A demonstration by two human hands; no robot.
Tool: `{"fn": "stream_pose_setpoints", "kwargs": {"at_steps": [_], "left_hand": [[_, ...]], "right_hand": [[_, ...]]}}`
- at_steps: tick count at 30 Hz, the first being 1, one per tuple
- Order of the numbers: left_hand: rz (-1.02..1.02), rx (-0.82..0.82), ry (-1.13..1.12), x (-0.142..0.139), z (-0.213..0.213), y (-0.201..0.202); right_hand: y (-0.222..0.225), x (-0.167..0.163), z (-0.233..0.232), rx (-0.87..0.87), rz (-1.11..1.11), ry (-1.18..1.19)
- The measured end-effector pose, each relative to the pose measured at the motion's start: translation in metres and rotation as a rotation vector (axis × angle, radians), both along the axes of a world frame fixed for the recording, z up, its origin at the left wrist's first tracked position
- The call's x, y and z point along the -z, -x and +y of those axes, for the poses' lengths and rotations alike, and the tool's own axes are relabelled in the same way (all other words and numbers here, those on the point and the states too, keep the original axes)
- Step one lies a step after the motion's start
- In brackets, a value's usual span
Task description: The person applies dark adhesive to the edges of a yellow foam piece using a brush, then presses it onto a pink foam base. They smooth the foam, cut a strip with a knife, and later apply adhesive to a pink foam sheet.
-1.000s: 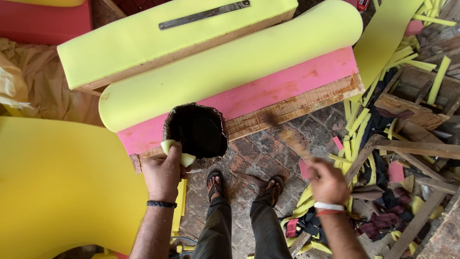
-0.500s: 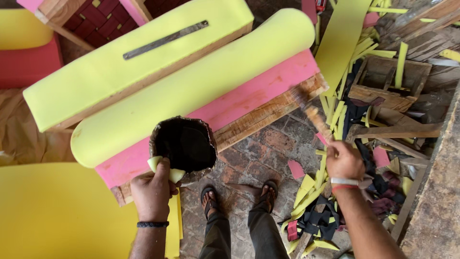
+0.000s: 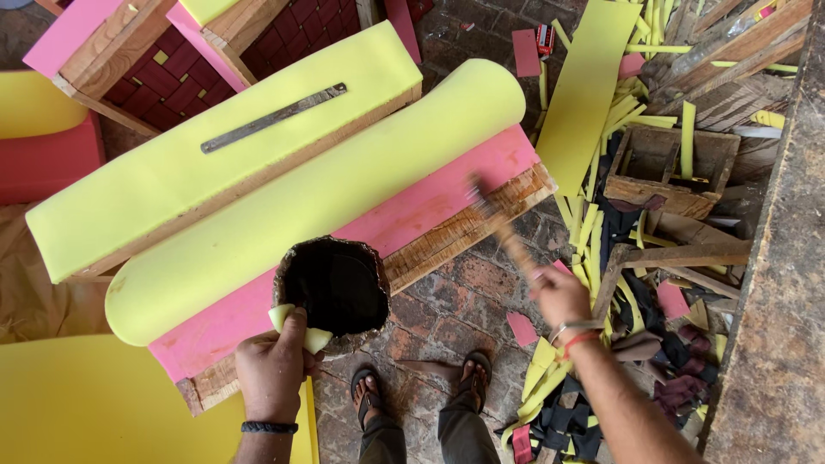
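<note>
Yellow foam covers most of what lies under the hands: a rolled foam cushion (image 3: pixel 326 193) rests along a pink foam sheet (image 3: pixel 412 215) on a wooden frame (image 3: pixel 468 230), and behind it a flat yellow foam slab (image 3: pixel 215 155) carries a long metal strip (image 3: pixel 273 118).

At the near edge of the pink sheet sits a battered round container (image 3: pixel 333 290), dark inside with black contents. The left hand (image 3: pixel 273 365) grips its rim, fingers clenched over a small wad of yellow foam (image 3: pixel 296 325) pressed against the container's edge; a black band circles that wrist.

The right hand (image 3: pixel 560 296) is closed around the handle of a brush (image 3: pixel 498 228), which is blurred by motion. Its bristled end is over the right end of the pink sheet, near the corner of the wooden frame, well apart from the container. Red and pale bands sit on the right wrist.

Below, the person's two sandalled feet (image 3: pixel 421 387) stand on a brick floor (image 3: pixel 464 301). To the right lie yellow foam offcuts (image 3: pixel 593 94), wooden pieces (image 3: pixel 657 176) and dark fabric scraps (image 3: pixel 559 425). A large yellow foam sheet (image 3: pixel 94 404) fills the lower left corner.
</note>
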State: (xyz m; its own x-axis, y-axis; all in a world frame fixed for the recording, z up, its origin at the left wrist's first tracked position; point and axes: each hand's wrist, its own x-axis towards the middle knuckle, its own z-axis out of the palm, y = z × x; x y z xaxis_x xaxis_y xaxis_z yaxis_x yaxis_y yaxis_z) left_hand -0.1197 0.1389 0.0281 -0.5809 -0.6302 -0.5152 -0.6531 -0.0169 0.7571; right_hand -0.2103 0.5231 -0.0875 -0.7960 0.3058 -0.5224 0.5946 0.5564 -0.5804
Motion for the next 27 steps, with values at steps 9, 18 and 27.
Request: {"fn": "stream_pose_setpoints", "kwargs": {"at_steps": [9, 18, 27], "left_hand": [[0.027, -0.015, -0.050, 0.001, 0.013, 0.001], [0.034, 0.007, -0.004, 0.003, 0.014, -0.001], [0.021, 0.041, 0.014, -0.005, 0.001, -0.016]], "right_hand": [[0.070, 0.042, 0.070, 0.202, 0.327, 0.006], [-0.006, 0.047, 0.085, 0.252, 0.258, -0.117], [-0.046, 0.045, 0.048, 0.170, 0.102, -0.020]]}}
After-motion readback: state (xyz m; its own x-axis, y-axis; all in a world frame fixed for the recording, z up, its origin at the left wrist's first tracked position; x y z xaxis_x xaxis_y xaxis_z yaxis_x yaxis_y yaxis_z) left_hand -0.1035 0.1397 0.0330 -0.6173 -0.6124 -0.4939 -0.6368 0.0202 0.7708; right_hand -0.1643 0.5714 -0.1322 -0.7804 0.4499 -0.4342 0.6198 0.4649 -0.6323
